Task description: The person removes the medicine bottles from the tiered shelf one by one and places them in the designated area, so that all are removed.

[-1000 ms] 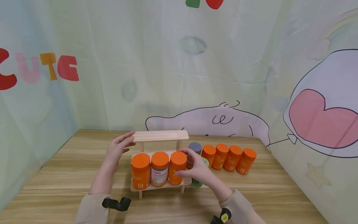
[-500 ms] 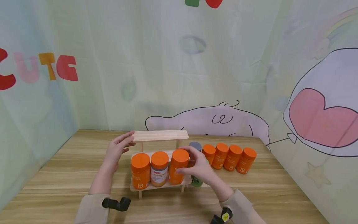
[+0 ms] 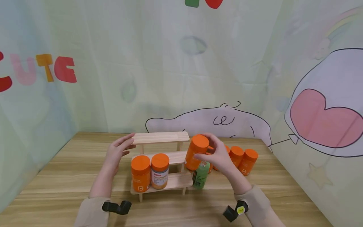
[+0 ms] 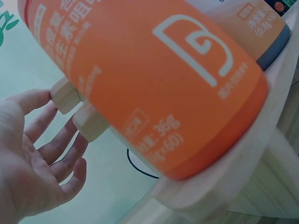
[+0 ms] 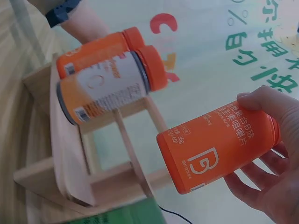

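My right hand [image 3: 218, 156] grips an orange vitamin bottle [image 3: 195, 154], tilted in the air just off the right side of a small wooden tiered rack [image 3: 181, 180]. Thumb and fingers wrap its lid end in the right wrist view. At the rack's top left end is my left hand [image 3: 117, 154]; in the left wrist view its fingertips [image 4: 49, 94] meet the end of the wood, fingers loosely bent. Two bottles stand on the lowest tier: an all-orange bottle [image 3: 140, 173] on the left and an orange-lidded bottle with a white label [image 3: 160, 171] beside it.
Beside the rack's right end stands a green bottle [image 3: 200, 176]. Behind my right hand are several orange bottles [image 3: 247, 162] in a row, partly hidden. A printed curtain [image 3: 158, 63] hangs behind the wooden table [image 3: 71, 176].
My right hand has lifted the third orange bottle off the lowest tier and carried it up and to the right, tilting it. My left hand has stayed at the rack's top end.
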Demonstrator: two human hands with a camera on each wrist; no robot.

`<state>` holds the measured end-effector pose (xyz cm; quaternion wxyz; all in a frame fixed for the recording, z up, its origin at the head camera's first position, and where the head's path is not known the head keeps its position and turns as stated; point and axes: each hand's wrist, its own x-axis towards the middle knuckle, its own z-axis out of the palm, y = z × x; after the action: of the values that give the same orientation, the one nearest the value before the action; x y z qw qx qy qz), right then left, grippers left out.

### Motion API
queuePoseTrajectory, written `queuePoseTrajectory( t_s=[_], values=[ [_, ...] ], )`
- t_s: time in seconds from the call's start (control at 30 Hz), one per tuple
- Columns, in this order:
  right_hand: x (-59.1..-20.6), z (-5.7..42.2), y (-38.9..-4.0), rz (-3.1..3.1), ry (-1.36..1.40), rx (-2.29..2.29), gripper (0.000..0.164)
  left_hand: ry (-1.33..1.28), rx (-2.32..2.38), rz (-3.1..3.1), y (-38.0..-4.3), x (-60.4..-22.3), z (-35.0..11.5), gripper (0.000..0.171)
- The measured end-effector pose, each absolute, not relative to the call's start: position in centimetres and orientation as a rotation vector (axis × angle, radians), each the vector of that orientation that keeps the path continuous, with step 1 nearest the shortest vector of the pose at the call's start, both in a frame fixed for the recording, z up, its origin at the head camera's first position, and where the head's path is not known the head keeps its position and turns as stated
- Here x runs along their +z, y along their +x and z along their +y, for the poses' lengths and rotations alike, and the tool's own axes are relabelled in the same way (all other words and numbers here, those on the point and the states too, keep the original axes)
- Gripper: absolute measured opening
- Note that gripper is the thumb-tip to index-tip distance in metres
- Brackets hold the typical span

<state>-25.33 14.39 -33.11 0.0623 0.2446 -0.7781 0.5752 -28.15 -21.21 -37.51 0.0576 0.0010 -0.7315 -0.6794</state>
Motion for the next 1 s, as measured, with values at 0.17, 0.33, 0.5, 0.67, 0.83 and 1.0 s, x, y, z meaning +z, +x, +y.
queuePoseTrajectory(
  t_s=[0.17,0.33,0.5,0.67,0.83,1.0],
  values=[
    [-32.4,16.5,-25.7,-2.307,0.661,1.678,0.062,0.0,-2.062,-2.221,-28.1,-37.6,-21.2,0.059],
    [-32.2,18.5,-25.9,-2.308,0.559,1.653,0.061,-0.006,-2.059,-2.21,-28.1,-37.6,-21.2,0.059],
    [-32.4,20.0,-25.8,-2.332,0.467,1.634,0.061,-0.013,-2.055,-2.2,-28.0,-37.5,-21.2,0.058],
    [-33.2,21.1,-25.5,-2.387,0.401,1.626,0.063,-0.005,-2.052,-2.194,-28.0,-37.6,-21.2,0.057],
    [-34.5,21.9,-25.2,-2.404,0.374,1.662,0.063,-0.008,-2.052,-2.193,-28.1,-37.6,-21.1,0.059],
    [-36.1,22.3,-25.2,-2.453,0.373,1.646,0.064,-0.011,-2.045,-2.194,-28.1,-37.6,-21.1,0.059]
  ],
)
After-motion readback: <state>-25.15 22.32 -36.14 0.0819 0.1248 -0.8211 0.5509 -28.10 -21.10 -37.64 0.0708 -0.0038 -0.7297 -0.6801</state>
